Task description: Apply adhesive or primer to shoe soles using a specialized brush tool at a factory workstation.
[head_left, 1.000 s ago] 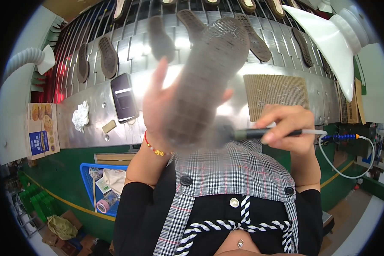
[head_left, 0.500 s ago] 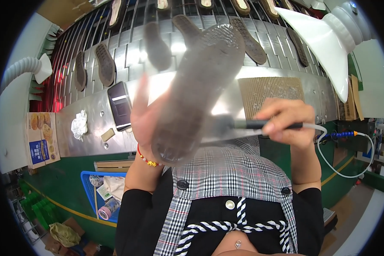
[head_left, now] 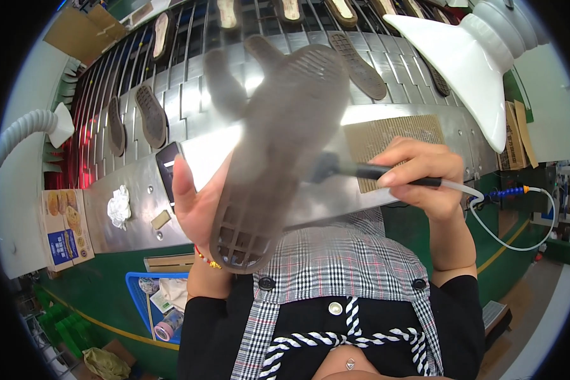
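Observation:
My left hand [head_left: 199, 206] supports a large dark grey-brown shoe sole [head_left: 273, 149], held up and slanted in front of my chest. The thumb stands away from the sole, and the other fingers are hidden behind it. A grid of square cells shows at its lower end, ribs at its upper end; the middle is blurred. My right hand [head_left: 424, 174] grips the black handle of a brush [head_left: 375, 171] between thumb and fingers. A pale tube [head_left: 456, 185] runs from the handle's end. The blurred brush head [head_left: 323, 167] is at the sole's right edge; contact is unclear.
Beyond the metal ledge, a slatted conveyor [head_left: 190, 95] carries several soles [head_left: 151, 117] and pale-lined shoe parts [head_left: 341, 11]. Corrugated cardboard [head_left: 396, 142], a phone [head_left: 169, 168] and crumpled tissue [head_left: 119, 208] lie on the ledge. A white hood [head_left: 468, 57] juts in from the right.
The sole has moved slightly down and left, and its lower grid shows more sharply. My left thumb has swung outward. The brush has shifted a little left; the whole view has shifted too.

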Available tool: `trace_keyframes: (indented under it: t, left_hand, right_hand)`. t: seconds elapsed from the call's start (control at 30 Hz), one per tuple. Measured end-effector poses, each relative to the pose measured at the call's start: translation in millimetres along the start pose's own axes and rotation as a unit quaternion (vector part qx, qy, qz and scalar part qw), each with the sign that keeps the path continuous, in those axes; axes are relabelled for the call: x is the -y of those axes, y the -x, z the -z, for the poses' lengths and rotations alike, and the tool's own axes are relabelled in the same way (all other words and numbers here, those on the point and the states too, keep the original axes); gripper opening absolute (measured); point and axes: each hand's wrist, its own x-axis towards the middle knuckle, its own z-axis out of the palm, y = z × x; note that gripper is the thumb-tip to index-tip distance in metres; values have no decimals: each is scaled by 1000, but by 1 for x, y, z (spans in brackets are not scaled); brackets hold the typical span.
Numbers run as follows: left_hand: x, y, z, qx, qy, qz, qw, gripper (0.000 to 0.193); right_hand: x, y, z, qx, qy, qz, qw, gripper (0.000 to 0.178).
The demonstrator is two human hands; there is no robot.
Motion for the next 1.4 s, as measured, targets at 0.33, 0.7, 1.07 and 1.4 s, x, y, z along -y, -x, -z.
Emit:
trace_keyframes:
  t: [0.33,0.7,1.07,1.4]
  left_hand:
    - [-12,14,11,-38,-165,-21,985,99]
    - [-13,19,1,-59,-212,20,975,105]
    - [-25,19,18,-40,-210,48,976,103]
    - [-31,-33,55,-188,-388,101,897,76]
  right_hand:
    - [-2,3,14,30,-9,26,999,23]
    - [-4,10,30,-55,-19,-61,996,19]
    - [-35,30,66,-66,-163,-23,984,17]
    - [-73,108,85,-278,-257,-84,922,23]
